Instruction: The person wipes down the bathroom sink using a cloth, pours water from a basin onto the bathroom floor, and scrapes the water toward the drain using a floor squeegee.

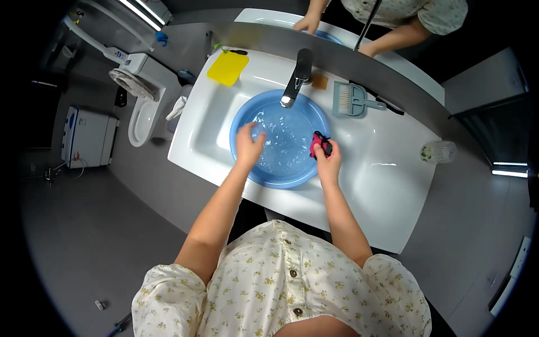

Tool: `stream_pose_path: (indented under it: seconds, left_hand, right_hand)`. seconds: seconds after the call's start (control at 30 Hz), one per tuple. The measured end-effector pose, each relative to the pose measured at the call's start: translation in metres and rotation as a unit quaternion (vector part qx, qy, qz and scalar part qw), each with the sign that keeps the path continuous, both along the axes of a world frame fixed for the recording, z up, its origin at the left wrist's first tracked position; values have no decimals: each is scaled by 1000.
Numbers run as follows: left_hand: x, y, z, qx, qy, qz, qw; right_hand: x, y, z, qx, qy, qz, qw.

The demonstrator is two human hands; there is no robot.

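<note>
A blue basin [242, 115] with rippling water stands in the white sink [210, 132], beneath the black faucet [302, 66]. Over the basin's left side, my left hand [249, 147] has its fingers apart and holds nothing. On the basin's right, my right hand [329, 162] is closed on a small pink and black item [319, 145], above the rim. What the item is cannot be made out.
Behind the basin are a yellow sheet [228, 68], an orange-brown square [319, 82] and a grey-blue brush and dustpan set [351, 101]. A glass jar [439, 151] stands at the counter's right edge. A mirror runs along the back; a toilet [147, 115] is at left.
</note>
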State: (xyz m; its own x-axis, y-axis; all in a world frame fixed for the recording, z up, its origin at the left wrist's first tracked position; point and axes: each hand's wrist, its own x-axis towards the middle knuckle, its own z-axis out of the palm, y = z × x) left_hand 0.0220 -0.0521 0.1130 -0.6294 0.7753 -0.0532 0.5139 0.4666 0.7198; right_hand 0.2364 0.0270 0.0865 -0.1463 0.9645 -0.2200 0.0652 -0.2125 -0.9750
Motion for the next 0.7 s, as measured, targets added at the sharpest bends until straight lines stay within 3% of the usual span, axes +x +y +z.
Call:
stream_pose_path:
  seconds: [0.03,0.07,0.1,0.17,0.2,0.27,0.33,0.4,0.5,0.7]
  left_hand:
    - [-8,-5,-5,-19,101,61,993]
    - [-16,-8,-9,-37,201,120,972]
    - [-26,-12,-17,-38,200,122,971]
    - [-46,-20,-39,-142,-54,211,966]
    - [-55,-25,-48,-143,-55,213,965]
    - [-68,-33,-60,-167,-222,195,941]
    - [-72,-33,-62,-150,-216,195,945]
    - [-75,-38,-57,-35,-356,194,914]
    - [-81,-39,-33,8,-400,204,894]
    - [-85,-61,15,52,-404,211,889]
  right_hand:
    - [4,3,-2,113,-151,-17,982]
    - [7,6,-3,224,-296,-34,928]
    - [10,9,-7,224,-296,-32,928]
    - [13,15,-15,-70,-118,1,991]
    - [12,15,-14,-71,-119,3,990]
    - [7,12,-8,-208,151,-55,965]
    - [0,14,-10,-199,155,-76,965]
    - [-3,8,-8,-194,160,-95,963]
    - [-8,5,9,-227,186,-128,947]
    - [-15,-6,39,-228,223,-90,944]
